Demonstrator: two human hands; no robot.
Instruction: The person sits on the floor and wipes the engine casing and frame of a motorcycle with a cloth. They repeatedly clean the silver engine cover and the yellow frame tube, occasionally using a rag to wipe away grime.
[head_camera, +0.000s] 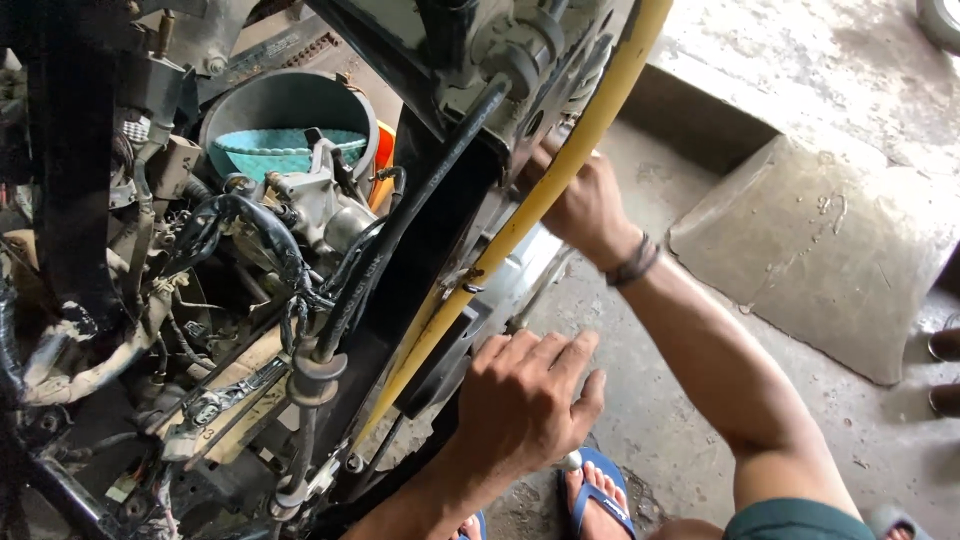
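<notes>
I look down at a stripped motor scooter frame (420, 190) with exposed wiring (250, 240) and a carburettor (315, 200). A yellow hose (520, 215) runs diagonally along the black frame. My left hand (525, 395) lies palm-down against the lower black body panel beside the hose, fingers together and curled over the edge. My right hand (580, 205) reaches higher up, fingers wrapped on the frame part behind the hose near a silver engine cover (520, 275). A dark band (633, 262) sits on that wrist. What the right fingers grip is hidden.
A grey bucket holding a teal basket (285, 135) stands behind the frame. A concrete ramp (810, 250) rises at right on the wet concrete floor. My blue sandal (595, 495) is below. Another person's sandalled toes (945, 370) show at the right edge.
</notes>
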